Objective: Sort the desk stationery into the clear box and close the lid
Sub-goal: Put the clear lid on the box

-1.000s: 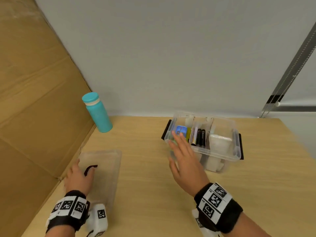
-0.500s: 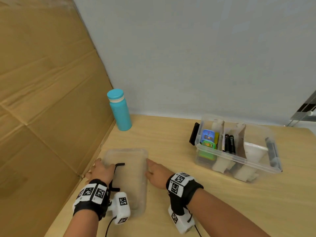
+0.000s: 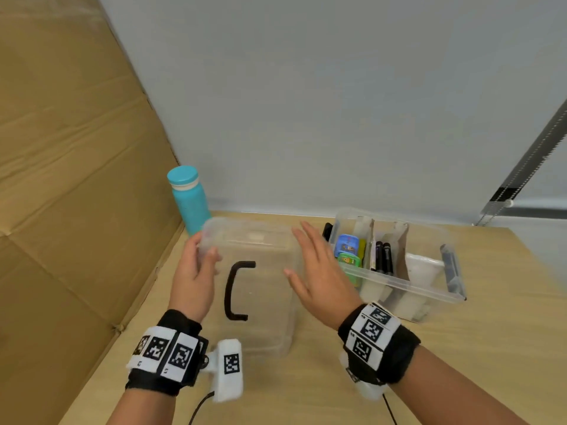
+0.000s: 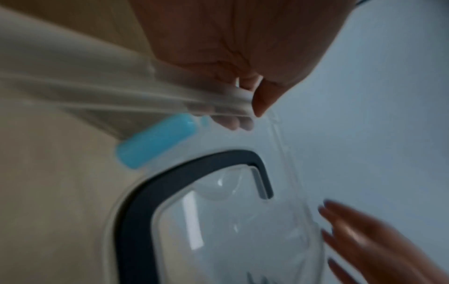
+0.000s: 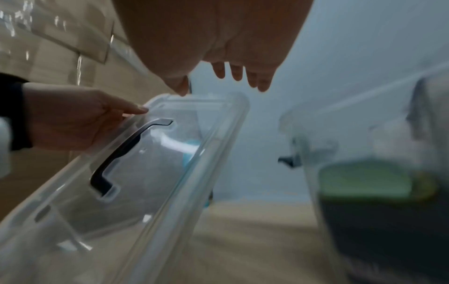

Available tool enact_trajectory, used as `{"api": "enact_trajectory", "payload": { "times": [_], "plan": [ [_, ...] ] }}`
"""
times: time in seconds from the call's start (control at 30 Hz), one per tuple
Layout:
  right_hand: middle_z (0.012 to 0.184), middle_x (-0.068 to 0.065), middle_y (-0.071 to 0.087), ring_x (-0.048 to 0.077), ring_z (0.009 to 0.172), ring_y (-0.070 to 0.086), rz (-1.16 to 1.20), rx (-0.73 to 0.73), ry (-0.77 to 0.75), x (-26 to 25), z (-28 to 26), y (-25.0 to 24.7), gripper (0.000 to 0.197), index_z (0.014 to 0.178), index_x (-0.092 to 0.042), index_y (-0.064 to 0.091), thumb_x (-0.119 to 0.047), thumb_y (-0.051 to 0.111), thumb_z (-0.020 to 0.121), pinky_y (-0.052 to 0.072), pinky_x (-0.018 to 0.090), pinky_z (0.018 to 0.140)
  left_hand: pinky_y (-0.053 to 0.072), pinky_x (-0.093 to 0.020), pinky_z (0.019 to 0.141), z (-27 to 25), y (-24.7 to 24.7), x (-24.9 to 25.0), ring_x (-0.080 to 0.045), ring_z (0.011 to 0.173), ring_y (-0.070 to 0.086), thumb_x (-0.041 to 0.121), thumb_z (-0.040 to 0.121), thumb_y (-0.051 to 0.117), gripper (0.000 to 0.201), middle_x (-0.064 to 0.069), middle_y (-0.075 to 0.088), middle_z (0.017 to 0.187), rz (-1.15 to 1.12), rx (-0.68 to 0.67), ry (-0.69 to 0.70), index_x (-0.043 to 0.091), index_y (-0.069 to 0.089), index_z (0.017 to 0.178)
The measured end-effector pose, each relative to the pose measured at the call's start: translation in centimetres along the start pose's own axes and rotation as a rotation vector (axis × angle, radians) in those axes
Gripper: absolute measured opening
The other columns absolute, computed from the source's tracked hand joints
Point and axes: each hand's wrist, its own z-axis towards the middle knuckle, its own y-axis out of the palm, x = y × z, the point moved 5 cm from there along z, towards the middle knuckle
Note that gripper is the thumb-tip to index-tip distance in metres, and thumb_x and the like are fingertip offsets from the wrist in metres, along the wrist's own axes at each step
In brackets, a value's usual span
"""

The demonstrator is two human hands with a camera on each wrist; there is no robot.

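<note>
The clear lid (image 3: 260, 289) with a black handle (image 3: 234, 289) is lifted off the table and tilted. My left hand (image 3: 208, 253) grips its left rim, thumb on top and fingers underneath (image 4: 245, 113). My right hand (image 3: 316, 265) is flat with straight fingers at the lid's right edge (image 5: 218, 134); I cannot tell whether it touches. To the right stands the clear box (image 3: 429, 289), uncovered, with card dividers. It holds a blue item (image 3: 346, 245), a green item (image 3: 349, 262) and black markers (image 3: 383, 257).
A teal bottle (image 3: 190, 199) stands at the back left, just behind the lid. A cardboard wall (image 3: 76, 179) runs along the table's left side and a grey wall lies behind. Bare wooden table (image 3: 491, 348) lies in front of and right of the box.
The lid has come up off the table in my left hand. My right hand moved from the box to the lid's right edge. The head view has shifted.
</note>
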Motion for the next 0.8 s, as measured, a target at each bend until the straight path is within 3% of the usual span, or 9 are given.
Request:
{"api": "enact_trajectory", "payload": {
  "times": [0.1, 0.17, 0.27, 0.33, 0.43, 0.5, 0.57, 0.7, 0.8],
  "plan": [
    [0.15, 0.0, 0.032, 0.015, 0.14, 0.026, -0.037, 0.149, -0.001, 0.1, -0.1, -4.4, 0.063, 0.148, -0.018, 0.022, -0.051, 0.035, 0.096, 0.023, 0.034, 0.117, 0.046, -0.01, 0.085, -1.6, 3.5, 5.6, 0.004, 0.098, 0.057, 0.023, 0.097, 0.044, 0.033, 0.01, 0.06, 0.104, -0.002, -0.206, 0.261, 0.038, 0.044, 0.126],
    [0.122, -0.002, 0.055, 0.015, 0.112, 0.051, -0.016, 0.229, 0.013, 0.9, -0.7, -6.9, 0.049, 0.134, -0.018, 0.039, -0.049, 0.038, 0.096, 0.044, 0.034, 0.097, 0.043, -0.019, 0.098, -2.7, 5.6, 8.3, -0.002, 0.115, 0.053, 0.025, 0.096, 0.045, 0.038, 0.008, 0.057, 0.12, 0.082, -0.279, 0.416, 0.033, 0.043, 0.133],
    [0.091, -0.01, 0.058, 0.005, 0.081, 0.056, 0.056, 0.404, 0.062, 3.0, -2.4, -10.6, 0.034, 0.111, -0.021, 0.046, -0.049, 0.037, 0.095, 0.046, 0.022, 0.068, 0.042, -0.028, 0.099, -3.4, 7.7, 10.6, -0.001, 0.113, 0.05, 0.029, 0.096, 0.048, 0.041, 0.012, 0.053, 0.117, 0.206, -0.235, 0.559, 0.03, 0.043, 0.136],
    [0.08, -0.016, 0.053, -0.002, 0.069, 0.053, 0.141, 0.524, 0.132, 5.0, -3.9, -12.9, 0.02, 0.104, -0.028, 0.041, -0.046, 0.038, 0.096, 0.041, 0.012, 0.059, 0.037, -0.036, 0.097, -3.3, 8.4, 10.7, -0.005, 0.11, 0.046, 0.042, 0.093, 0.046, 0.044, 0.013, 0.049, 0.114, 0.361, -0.128, 0.561, 0.035, 0.04, 0.136],
    [0.074, -0.009, 0.05, 0.004, 0.06, 0.048, 0.391, 0.721, 0.281, 10.0, -6.3, -15.2, 0.016, 0.101, -0.022, 0.042, -0.038, 0.042, 0.098, 0.043, 0.024, 0.057, 0.028, -0.042, 0.104, -2.5, 9.3, 8.5, -0.014, 0.121, 0.037, 0.055, 0.089, 0.045, 0.059, 0.006, 0.042, 0.129, 0.493, -0.01, 0.381, 0.035, 0.03, 0.142],
    [0.074, -0.002, 0.049, 0.016, 0.063, 0.047, 0.538, 0.79, 0.405, 13.6, -7.6, -15.4, 0.012, 0.096, -0.031, 0.043, -0.042, 0.042, 0.097, 0.042, 0.036, 0.059, 0.026, -0.044, 0.111, -2.1, 11.0, 7.1, -0.016, 0.129, 0.034, 0.052, 0.09, 0.048, 0.062, 0.005, 0.039, 0.137, 0.371, -0.09, 0.256, 0.031, 0.024, 0.144],
    [0.079, -0.001, 0.054, 0.019, 0.066, 0.05, 0.604, 0.773, 0.551, 16.2, -8.3, -14.8, 0.01, 0.098, -0.033, 0.044, -0.042, 0.04, 0.096, 0.043, 0.038, 0.063, 0.027, -0.043, 0.113, -1.9, 13.7, 6.4, -0.014, 0.132, 0.033, 0.04, 0.093, 0.047, 0.06, 0.008, 0.04, 0.139, 0.204, -0.217, 0.216, 0.028, 0.022, 0.146],
    [0.106, 0.004, 0.055, 0.025, 0.1, 0.052, 0.478, 0.611, 0.748, 18.7, -8.5, -13.4, 0.031, 0.127, -0.007, 0.043, -0.023, 0.036, 0.101, 0.04, 0.03, 0.08, 0.024, -0.034, 0.116, -1.5, 19.4, 5.7, -0.015, 0.139, 0.026, 0.036, 0.097, 0.042, 0.055, 0.002, 0.027, 0.15, 0.233, -0.435, 0.149, 0.023, 0.024, 0.148],
    [0.13, 0.018, 0.042, 0.034, 0.122, 0.037, 0.214, 0.366, 0.922, 20.3, -8.2, -11.8, 0.038, 0.132, -0.002, 0.042, -0.022, 0.037, 0.1, 0.031, 0.039, 0.099, 0.029, -0.032, 0.113, -0.4, 21.5, 4.9, -0.019, 0.136, 0.034, 0.033, 0.096, 0.046, 0.057, -0.004, 0.026, 0.15, 0.271, -0.459, 0.026, 0.018, 0.025, 0.146]
  ]
}}
